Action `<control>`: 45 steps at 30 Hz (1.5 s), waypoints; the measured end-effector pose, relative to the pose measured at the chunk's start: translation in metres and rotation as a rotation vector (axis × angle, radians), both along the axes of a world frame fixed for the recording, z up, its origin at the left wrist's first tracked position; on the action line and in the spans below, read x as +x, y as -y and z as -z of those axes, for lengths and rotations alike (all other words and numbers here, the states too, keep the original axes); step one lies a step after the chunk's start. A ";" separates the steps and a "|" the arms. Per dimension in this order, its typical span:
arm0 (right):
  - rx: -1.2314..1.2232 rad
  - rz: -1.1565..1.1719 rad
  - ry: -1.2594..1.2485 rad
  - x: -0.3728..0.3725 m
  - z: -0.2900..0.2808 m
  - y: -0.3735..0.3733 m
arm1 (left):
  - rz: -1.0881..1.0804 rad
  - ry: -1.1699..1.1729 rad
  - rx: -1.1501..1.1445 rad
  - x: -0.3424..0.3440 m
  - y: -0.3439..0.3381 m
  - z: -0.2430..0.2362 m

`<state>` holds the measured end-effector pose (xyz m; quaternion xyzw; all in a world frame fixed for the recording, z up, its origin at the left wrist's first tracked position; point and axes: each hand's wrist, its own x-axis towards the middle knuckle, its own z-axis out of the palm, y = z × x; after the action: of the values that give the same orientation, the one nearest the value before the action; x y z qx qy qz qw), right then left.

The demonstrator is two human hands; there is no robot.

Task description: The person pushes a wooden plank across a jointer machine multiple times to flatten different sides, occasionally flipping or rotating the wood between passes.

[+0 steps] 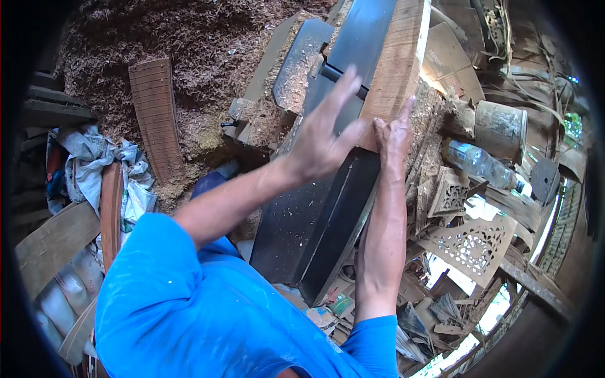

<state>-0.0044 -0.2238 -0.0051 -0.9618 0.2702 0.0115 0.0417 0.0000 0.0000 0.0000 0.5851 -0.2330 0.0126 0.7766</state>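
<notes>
Left hand (317,142) spread; right hand (395,137) partly curled on grained wooden plank (396,60), grip unclear.

Shirt (246,315) was bright blue, short-sleeved, creased across the body. Left sleeve (151,264) bore pale, dusty smudges; right sleeve (373,343) was the same blue. Left hand (318,140) and right hand (395,133) were bare.

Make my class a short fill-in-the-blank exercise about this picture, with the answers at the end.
1. The person's shirt is ____ in colour.
2. The ____ hand rests against the near end of the wooden board.
3. Off to one side, a clear plastic ____ lies near a grey bucket.

Missing words: blue; right; bottle.
</notes>
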 end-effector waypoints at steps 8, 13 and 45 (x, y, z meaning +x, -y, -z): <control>-0.167 -0.086 -0.016 0.058 0.003 0.013 | 0.276 0.116 0.309 -0.097 -0.060 0.063; -0.163 -0.094 -0.050 0.103 0.010 0.046 | 0.426 0.270 0.469 -0.110 -0.065 0.085; 0.242 0.003 -0.075 -0.253 -0.204 -0.114 | 0.494 -1.221 -0.232 -0.030 0.112 -0.008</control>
<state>-0.2578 -0.1101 0.1990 -0.9482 0.2697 0.0798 0.1475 -0.0297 -0.1116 0.0077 0.3295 0.1240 -0.4741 0.8070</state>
